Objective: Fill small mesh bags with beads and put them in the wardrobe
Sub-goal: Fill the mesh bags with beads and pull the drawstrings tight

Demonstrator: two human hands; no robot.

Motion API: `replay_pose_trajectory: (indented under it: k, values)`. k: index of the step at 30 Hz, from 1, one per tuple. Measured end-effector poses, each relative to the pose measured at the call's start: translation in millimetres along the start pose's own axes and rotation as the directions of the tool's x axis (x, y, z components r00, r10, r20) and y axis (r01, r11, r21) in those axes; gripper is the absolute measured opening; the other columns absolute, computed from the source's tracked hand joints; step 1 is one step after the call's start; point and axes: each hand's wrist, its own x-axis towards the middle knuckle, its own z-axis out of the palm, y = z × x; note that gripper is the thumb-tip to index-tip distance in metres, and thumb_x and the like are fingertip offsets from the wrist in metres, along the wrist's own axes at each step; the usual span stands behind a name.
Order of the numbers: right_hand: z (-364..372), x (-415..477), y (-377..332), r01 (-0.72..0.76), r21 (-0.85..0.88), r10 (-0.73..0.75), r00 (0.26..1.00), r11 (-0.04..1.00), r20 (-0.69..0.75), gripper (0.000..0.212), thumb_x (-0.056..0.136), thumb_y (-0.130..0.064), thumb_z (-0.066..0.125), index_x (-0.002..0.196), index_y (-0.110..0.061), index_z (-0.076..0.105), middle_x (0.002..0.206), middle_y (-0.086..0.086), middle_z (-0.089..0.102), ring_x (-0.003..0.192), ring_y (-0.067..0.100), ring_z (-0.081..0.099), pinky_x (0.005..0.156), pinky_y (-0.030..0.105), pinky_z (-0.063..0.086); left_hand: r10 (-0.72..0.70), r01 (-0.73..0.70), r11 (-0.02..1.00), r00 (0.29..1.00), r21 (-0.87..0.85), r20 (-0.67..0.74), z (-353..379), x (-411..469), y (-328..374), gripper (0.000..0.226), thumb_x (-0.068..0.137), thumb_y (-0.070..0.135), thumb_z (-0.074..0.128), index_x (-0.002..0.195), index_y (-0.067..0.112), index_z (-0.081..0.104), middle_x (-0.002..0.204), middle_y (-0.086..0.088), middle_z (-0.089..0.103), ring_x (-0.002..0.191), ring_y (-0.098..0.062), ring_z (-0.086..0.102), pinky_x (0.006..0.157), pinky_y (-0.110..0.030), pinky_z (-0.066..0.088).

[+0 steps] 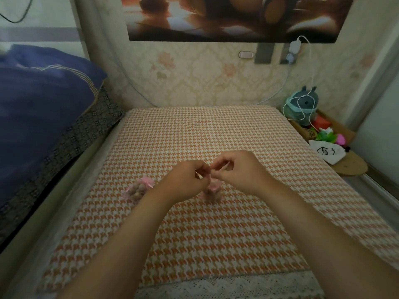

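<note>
Both forearms reach over the houndstooth bed [194,130], where the left hand [190,178] and right hand [235,169], close together, pinch the top of a pink mesh bag [212,190], apparently closing it, while a second bead-filled bag [138,188] lies just left, a blue quilt [43,100] beyond, and no wardrobe in view.

A: Where did the bags lie?
B: Both were on the bed [194,130], near its middle. The filled mesh bag [138,187] lay to the left, the second mesh bag [212,190] to its right, a little apart.
A: And the hands?
B: The left hand [190,180] and the right hand [237,169] met just above the second mesh bag, fingers pinching at its top.
A: Around the bed?
B: Along its left side lay bedding [43,100]. Beyond the far right corner sat a plush toy [302,104], with a pouch [326,152] nearer, before it. A picture [233,16] hung on the wall [194,72] behind.
</note>
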Motion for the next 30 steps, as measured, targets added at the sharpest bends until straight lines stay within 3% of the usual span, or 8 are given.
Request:
replay_pose_trajectory:
  k: [2, 4, 6, 9, 14, 20, 27, 30]
  values:
    - [2.9, -2.6, -2.8, 0.012, -0.113, -0.005, 0.998, 0.994, 0.058, 0.008, 0.081, -0.044, 0.078, 0.088, -0.046, 0.076, 0.088, -0.033, 0.07, 0.081, -0.011, 0.063, 0.071, 0.02, 0.049, 0.001, -0.001, 1.0, 1.0, 0.0, 0.007, -0.8, -0.6, 0.0, 0.014, 0.09, 0.028, 0.064, 0.101, 0.035, 0.07, 0.086, 0.022, 0.067, 0.074, 0.012, 0.06, 0.056, -0.004, 0.042]
    - [3.5, -1.8, -1.4, 0.012, -0.113, -0.006, 0.998, 0.993, 0.056, 0.008, 0.084, -0.041, 0.076, 0.092, -0.042, 0.078, 0.087, -0.033, 0.07, 0.079, -0.013, 0.061, 0.069, 0.017, 0.045, -0.014, 0.013, 1.0, 1.0, 0.004, 0.007, -0.9, -0.1, -1.1, 0.015, 0.09, 0.028, 0.064, 0.102, 0.035, 0.07, 0.086, 0.022, 0.067, 0.072, 0.012, 0.06, 0.054, -0.005, 0.041]
    - [3.0, 0.2, 2.5, 0.003, -0.063, -0.003, 1.0, 0.998, 0.009, 0.009, 0.088, -0.033, 0.074, 0.094, -0.039, 0.079, 0.084, -0.031, 0.07, 0.079, -0.017, 0.059, 0.066, 0.009, 0.039, -0.032, 0.033, 0.999, 0.999, 0.007, -0.003, -0.1, 1.4, -2.9, 0.018, 0.09, 0.027, 0.063, 0.106, 0.031, 0.07, 0.09, 0.02, 0.067, 0.072, 0.009, 0.061, 0.055, -0.005, 0.041]
    - [1.8, 4.2, 13.7, -0.054, -0.052, 0.049, 0.995, 0.997, -0.086, 0.013, 0.093, -0.026, 0.071, 0.101, -0.034, 0.077, 0.091, -0.026, 0.069, 0.075, -0.022, 0.056, 0.068, 0.008, 0.039, -0.036, 0.036, 0.999, 0.999, 0.013, -0.008, 1.6, 2.9, -4.1, 0.02, 0.09, 0.024, 0.062, 0.108, 0.03, 0.069, 0.097, 0.017, 0.066, 0.074, 0.007, 0.06, 0.059, -0.006, 0.041]
    - [6.0, 14.1, 39.4, -0.179, -0.169, 0.154, 0.977, 0.969, -0.149, 0.012, 0.094, -0.033, 0.07, 0.105, -0.035, 0.073, 0.106, -0.019, 0.071, 0.096, -0.001, 0.063, 0.079, 0.022, 0.049, -0.019, 0.018, 0.999, 0.999, 0.029, 0.029, 3.0, 6.0, -1.6, 0.028, 0.089, 0.021, 0.057, 0.11, 0.034, 0.07, 0.11, 0.022, 0.058, 0.069, 0.016, 0.056, 0.053, -0.009, 0.038]
    - [20.9, 29.9, 59.0, -0.18, -0.4, 0.162, 0.984, 0.899, -0.078, 0.026, 0.099, -0.03, 0.062, 0.124, -0.032, 0.067, 0.129, -0.005, 0.063, 0.111, 0.017, 0.061, 0.087, 0.037, 0.051, -0.063, 0.064, 0.998, 0.997, -0.017, 0.038, 1.1, 9.1, -4.0, 0.032, 0.089, 0.016, 0.056, 0.114, 0.028, 0.072, 0.076, 0.019, 0.057, 0.047, 0.009, 0.054, 0.04, -0.006, 0.034]
    - [32.0, 41.3, 63.9, -0.102, -0.652, 0.14, 0.99, 0.752, 0.008, 0.038, 0.1, -0.028, 0.054, 0.137, -0.033, 0.06, 0.142, 0.0, 0.055, 0.128, 0.026, 0.046, 0.1, 0.041, 0.043, -0.082, 0.085, 0.993, 0.996, -0.081, 0.039, 0.9, 9.2, -5.6, 0.031, 0.089, 0.014, 0.057, 0.112, 0.027, 0.073, 0.069, 0.014, 0.061, 0.04, 0.003, 0.05, 0.039, -0.012, 0.037]
    - [34.0, 41.6, 65.5, -0.158, -0.605, 0.224, 0.974, 0.78, 0.033, 0.035, 0.101, -0.028, 0.052, 0.133, -0.035, 0.063, 0.133, 0.004, 0.056, 0.125, 0.029, 0.046, 0.101, 0.043, 0.044, -0.089, 0.092, 0.993, 0.995, -0.076, 0.041, 2.2, 9.4, -6.2, 0.03, 0.09, 0.016, 0.057, 0.112, 0.028, 0.073, 0.075, 0.011, 0.065, 0.04, 0.002, 0.048, 0.04, -0.013, 0.039]
